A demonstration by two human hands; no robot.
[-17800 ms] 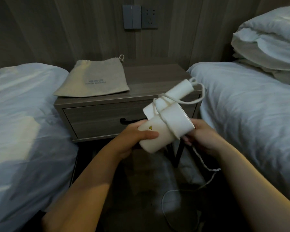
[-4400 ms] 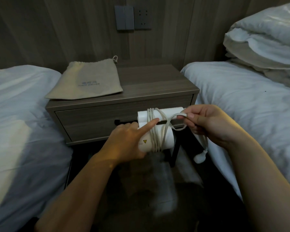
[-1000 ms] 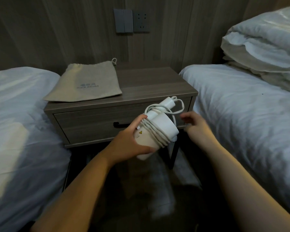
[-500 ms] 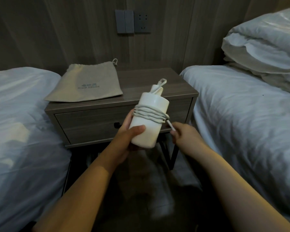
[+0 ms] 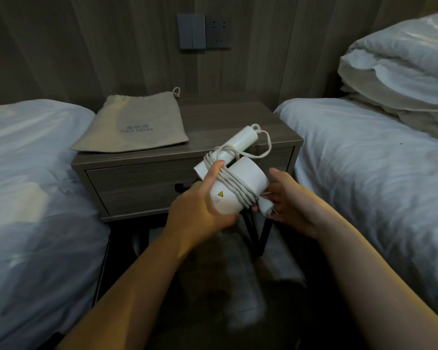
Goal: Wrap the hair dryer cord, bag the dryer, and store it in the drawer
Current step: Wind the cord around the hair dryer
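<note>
I hold a white hair dryer (image 5: pixel 248 178) in front of the nightstand, its folded handle pointing up and away. Its white cord (image 5: pixel 234 188) is wound several times around the body, with one loose loop by the handle. My left hand (image 5: pixel 200 205) grips the dryer's body, thumb pressed on the windings. My right hand (image 5: pixel 291 200) holds the white plug (image 5: pixel 266 204) at the cord's end against the dryer's lower right. A beige drawstring bag (image 5: pixel 134 126) lies flat on the nightstand top. The drawer (image 5: pixel 137 184) below it is closed, its dark handle partly hidden by my left hand.
The wooden nightstand (image 5: pixel 238 117) stands on dark metal legs between two beds with white sheets (image 5: pixel 31 185) (image 5: pixel 379 168). Folded white bedding (image 5: pixel 402 72) is stacked at the right bed's head. A switch and socket panel (image 5: pixel 204 31) sit on the wood wall behind.
The dryer has tilted from nearly upright to slanting, handle now toward the upper right. My right hand has come up to the dryer's lower right with the plug in its fingers.
</note>
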